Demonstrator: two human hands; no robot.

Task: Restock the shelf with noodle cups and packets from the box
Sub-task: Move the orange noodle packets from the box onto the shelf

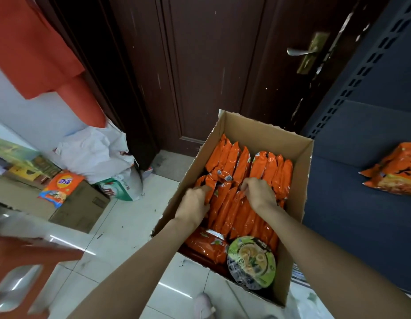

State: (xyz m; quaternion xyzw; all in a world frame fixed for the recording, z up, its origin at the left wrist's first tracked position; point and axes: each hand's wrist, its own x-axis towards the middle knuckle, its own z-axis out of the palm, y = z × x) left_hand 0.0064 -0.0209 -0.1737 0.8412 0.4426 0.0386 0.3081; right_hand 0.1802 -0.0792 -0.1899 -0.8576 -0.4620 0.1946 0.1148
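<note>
Gripping upright orange noodle packets (225,203) between them, left hand (195,203) and right hand (259,194) reach into the box (264,132).

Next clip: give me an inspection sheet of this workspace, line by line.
Surface: pale tiled floor, specks of debris.
Job's things: open cardboard box packed with upright orange packets; green-lidded noodle bowl at its near end; more packets on shelf at right.
Clutter: white bags, closed carton bearing a detergent bag, red stool.
Hands: left hand and right hand both grip packets in the box.
Cables: nothing seen.
Surroundings: dark door, lever handle.
</note>
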